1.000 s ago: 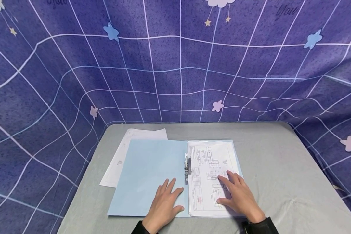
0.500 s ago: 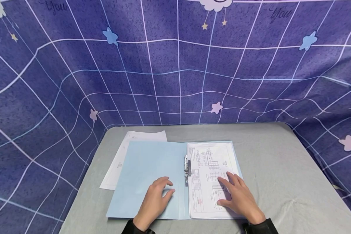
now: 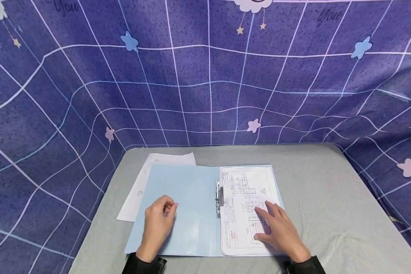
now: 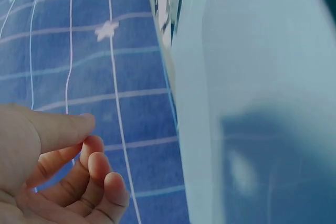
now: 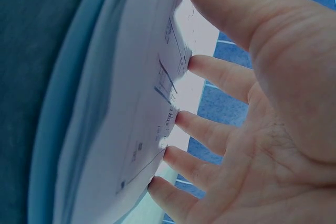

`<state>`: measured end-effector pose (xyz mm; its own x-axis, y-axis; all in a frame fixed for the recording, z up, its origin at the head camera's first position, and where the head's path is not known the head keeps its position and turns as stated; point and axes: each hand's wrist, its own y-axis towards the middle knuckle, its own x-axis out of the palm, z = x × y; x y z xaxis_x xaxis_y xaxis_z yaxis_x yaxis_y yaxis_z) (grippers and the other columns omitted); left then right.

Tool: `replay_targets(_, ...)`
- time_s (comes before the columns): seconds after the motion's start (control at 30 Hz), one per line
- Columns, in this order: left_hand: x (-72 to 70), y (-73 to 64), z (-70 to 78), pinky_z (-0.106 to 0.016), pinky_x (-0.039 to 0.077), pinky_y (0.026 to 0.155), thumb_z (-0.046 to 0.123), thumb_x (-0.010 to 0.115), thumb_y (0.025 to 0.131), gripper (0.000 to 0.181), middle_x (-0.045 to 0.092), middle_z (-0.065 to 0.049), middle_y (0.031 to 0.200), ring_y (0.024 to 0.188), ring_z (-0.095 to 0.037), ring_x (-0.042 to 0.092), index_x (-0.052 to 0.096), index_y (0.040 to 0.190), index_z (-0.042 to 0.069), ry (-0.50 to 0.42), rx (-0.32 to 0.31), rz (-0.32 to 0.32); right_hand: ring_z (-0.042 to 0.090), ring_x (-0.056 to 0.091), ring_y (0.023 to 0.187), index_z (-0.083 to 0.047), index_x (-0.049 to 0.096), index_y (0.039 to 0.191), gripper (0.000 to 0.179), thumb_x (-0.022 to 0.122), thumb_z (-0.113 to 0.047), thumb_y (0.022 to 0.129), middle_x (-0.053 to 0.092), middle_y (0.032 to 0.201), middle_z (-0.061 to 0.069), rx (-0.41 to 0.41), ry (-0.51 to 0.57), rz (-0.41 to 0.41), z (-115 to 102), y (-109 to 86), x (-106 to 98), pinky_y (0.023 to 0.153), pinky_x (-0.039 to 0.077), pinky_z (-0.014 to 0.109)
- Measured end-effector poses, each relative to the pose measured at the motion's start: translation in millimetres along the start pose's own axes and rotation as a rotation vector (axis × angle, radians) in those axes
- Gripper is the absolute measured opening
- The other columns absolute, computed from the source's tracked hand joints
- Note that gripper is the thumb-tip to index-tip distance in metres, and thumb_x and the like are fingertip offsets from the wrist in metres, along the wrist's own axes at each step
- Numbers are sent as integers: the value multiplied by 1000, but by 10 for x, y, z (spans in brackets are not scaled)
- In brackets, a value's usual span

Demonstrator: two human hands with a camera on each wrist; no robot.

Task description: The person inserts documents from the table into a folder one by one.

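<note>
Drawings [image 3: 238, 213] right of metal clip [image 3: 221, 195], only touched by spread right fingers [image 5: 220, 76], probably for staying flat; curled left fingers [image 4: 100, 167], holding nothing visible, left of metal clip.

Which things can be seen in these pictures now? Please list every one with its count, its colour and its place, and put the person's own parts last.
folder: 1, light blue, open on the table
pages: several, exact count unclear, white with dark line drawings, on the folder's right half
clip: 1, metallic and dark, at the pages' left edge
loose sheet: at least 1, white, partly under the folder's left side
table: 1, grey surface, beneath the folder
backdrop: count unclear, violet-blue with star-and-cloud print, behind and beside the table
sleeves: 2, black, at the wrists
left hand: 1, over the folder's left half
right hand: 1, fingertips on the pages
</note>
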<state>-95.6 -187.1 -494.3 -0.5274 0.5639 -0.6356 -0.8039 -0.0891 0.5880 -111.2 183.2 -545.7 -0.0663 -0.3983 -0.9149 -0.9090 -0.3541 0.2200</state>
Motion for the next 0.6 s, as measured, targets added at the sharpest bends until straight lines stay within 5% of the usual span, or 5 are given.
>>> replay_targets(0.6, -571, 256, -433, -36, 42, 47, 5, 73, 75, 15, 54, 2, 62, 53, -11, 48, 59, 74, 9, 175, -72, 203, 47, 32, 124, -16, 56, 128, 82, 81, -50, 58, 40, 138, 21, 7, 8, 4, 6, -9, -1, 93, 35, 61)
